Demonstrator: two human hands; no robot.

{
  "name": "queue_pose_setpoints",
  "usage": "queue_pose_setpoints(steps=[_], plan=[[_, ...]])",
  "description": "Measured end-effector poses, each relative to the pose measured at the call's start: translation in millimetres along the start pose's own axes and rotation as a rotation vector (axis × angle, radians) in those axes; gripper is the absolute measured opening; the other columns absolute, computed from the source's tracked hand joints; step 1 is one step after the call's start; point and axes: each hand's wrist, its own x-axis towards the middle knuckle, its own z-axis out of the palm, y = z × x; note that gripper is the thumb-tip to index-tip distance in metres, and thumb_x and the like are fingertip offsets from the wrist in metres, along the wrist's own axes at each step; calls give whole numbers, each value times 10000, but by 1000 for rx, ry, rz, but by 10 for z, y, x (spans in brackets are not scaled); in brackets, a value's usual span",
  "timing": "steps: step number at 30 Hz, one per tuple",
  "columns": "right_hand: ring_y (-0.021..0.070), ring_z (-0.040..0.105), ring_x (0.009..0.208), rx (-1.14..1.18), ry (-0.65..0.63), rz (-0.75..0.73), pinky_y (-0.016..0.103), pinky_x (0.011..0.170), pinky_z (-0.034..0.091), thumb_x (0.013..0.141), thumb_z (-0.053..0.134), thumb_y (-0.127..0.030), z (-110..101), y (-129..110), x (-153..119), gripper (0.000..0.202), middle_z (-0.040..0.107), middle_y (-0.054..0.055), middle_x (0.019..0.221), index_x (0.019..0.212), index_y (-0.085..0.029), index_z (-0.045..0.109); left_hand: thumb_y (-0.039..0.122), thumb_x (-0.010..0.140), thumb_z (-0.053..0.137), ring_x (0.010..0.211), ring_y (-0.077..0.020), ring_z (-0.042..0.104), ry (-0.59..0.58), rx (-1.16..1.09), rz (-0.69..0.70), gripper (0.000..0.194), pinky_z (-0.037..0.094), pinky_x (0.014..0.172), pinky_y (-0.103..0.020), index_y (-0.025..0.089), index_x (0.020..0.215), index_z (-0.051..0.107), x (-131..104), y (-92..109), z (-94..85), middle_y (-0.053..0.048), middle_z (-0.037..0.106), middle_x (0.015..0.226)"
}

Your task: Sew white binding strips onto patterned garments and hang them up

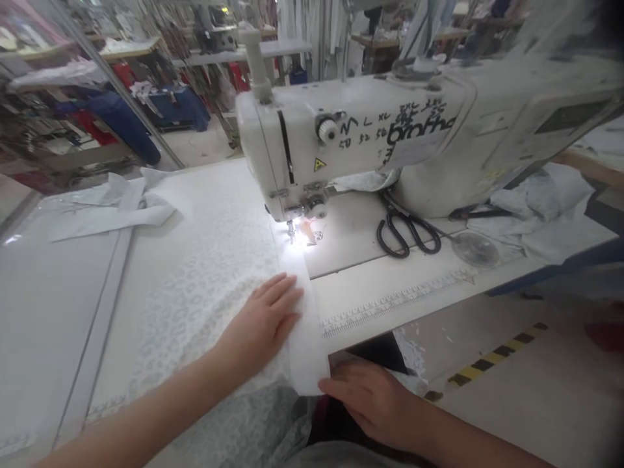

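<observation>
A white sewing machine (351,143) stands over the table with its lamp lit at the needle. Pale leopard-patterned fabric (195,286) lies to the left of the needle, and a plain white strip (307,338) runs along its right edge from the presser foot to the table's front edge. My left hand (268,318) rests on fabric and strip with its fingers stretched out. At the strip's near end, my right hand (368,396) pinches the corner between thumb and fingers, below the table edge.
Black-handled scissors (409,234) lie right of the needle, behind a printed ruler (394,302). White fabric pieces (117,208) lie at the back left, and crumpled pale fabric (541,208) at the right. Other workstations stand behind.
</observation>
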Motion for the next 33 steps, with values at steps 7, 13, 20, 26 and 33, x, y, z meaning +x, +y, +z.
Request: queue_pose_setpoints(steps=[7,13,20,26,33], plan=[[191,564,882,-66,-16,-23,326,793,476,904,439,-85,-96,-77,199,165,636,79,839,931,-131,595,341,883,465,1314,-280,302,3,-35,38,438,352,1026,-514,164,1283,438,-108,31,-4,-108,417,1382],[172,533,824,23,-50,110,312,749,464,878,414,-38,-125,17,446,202,614,57,835,823,-150,573,398,880,453,1308,-283,303,1,-16,-7,460,330,1024,-516,179,1283,418,29,-119,-38,-91,414,1386],[183,517,747,-28,-43,83,313,665,452,859,427,-39,-192,327,779,198,602,71,783,780,-142,577,411,868,459,1322,-273,276,17,-7,-8,446,291,1052,-491,179,1247,415,357,-391,-110,-93,402,1389],[185,511,669,-136,-82,79,312,602,440,849,414,-53,-237,614,1106,231,583,57,692,733,-136,596,399,859,475,1290,-262,323,53,10,17,432,297,1047,-466,179,1226,414,656,-692,-146,-103,431,1347],[221,560,962,-185,14,110,371,826,484,843,401,-33,-295,440,957,263,615,127,1035,995,-130,593,414,834,510,1205,-280,421,98,60,33,426,361,993,-451,153,1169,486,654,-601,-278,-129,504,1235]])
